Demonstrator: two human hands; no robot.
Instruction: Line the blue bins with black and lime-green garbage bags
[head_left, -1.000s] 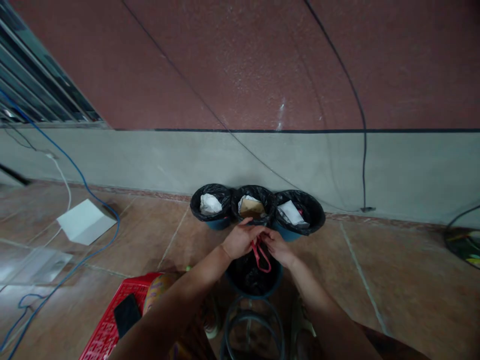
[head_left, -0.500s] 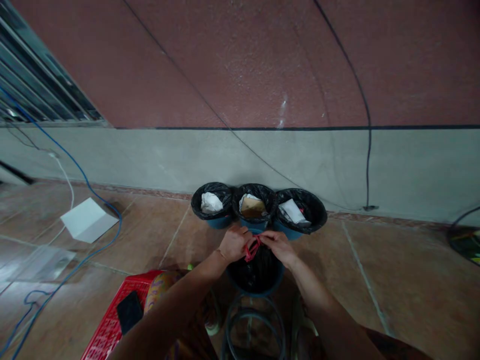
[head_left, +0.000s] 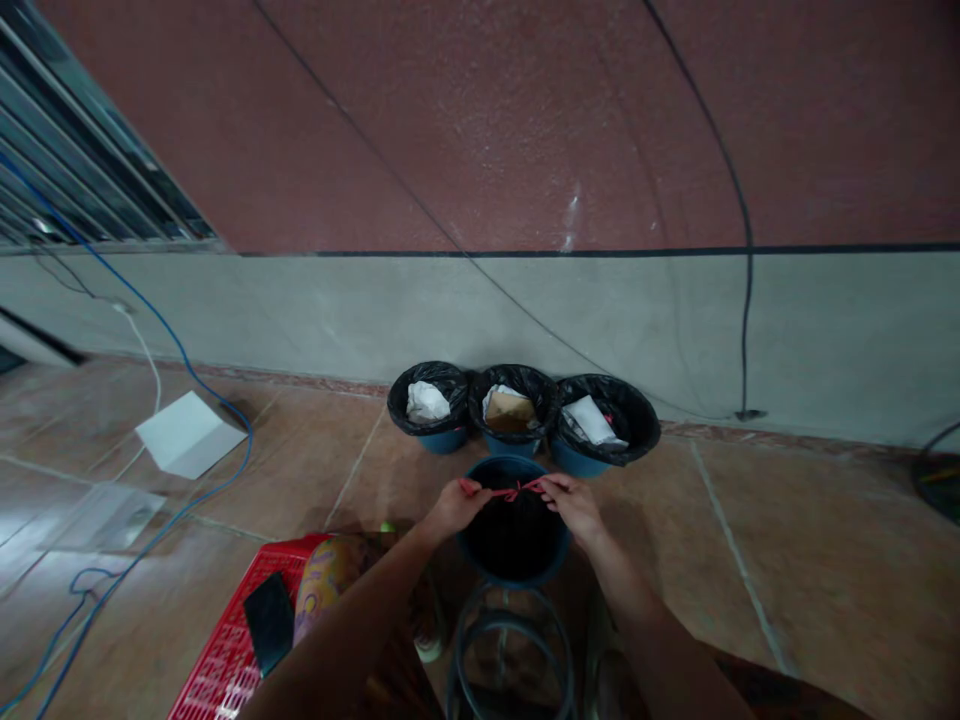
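My left hand [head_left: 455, 506] pinches one end of a red ribbon-like tie [head_left: 512, 492], and my right hand [head_left: 572, 503] pinches the other end. The tie is stretched level between them, with a small knot or bunch at its middle. Below it is a black plastic bag [head_left: 514, 535], gathered under the knot, inside a blue bin [head_left: 514, 580]. Deep shade hides most of the bag. Behind stand three blue bins lined with black bags: the left bin [head_left: 444, 440] holds crumpled white paper, the middle bin [head_left: 512, 447] brown cardboard, the right bin [head_left: 577, 460] a white piece.
A grey round stool-like frame [head_left: 514, 625] stands close to me. To the left lies a red plastic basket [head_left: 217, 640] with a dark phone [head_left: 270, 622] on it. A white box [head_left: 191, 435] and a blue cable [head_left: 247, 450] are on the tiled floor. The wall runs behind the bins.
My hands have moved apart and slightly down, drawing the red tie from a loose bunch into a straight line. The rim of the near bin now shows behind them.
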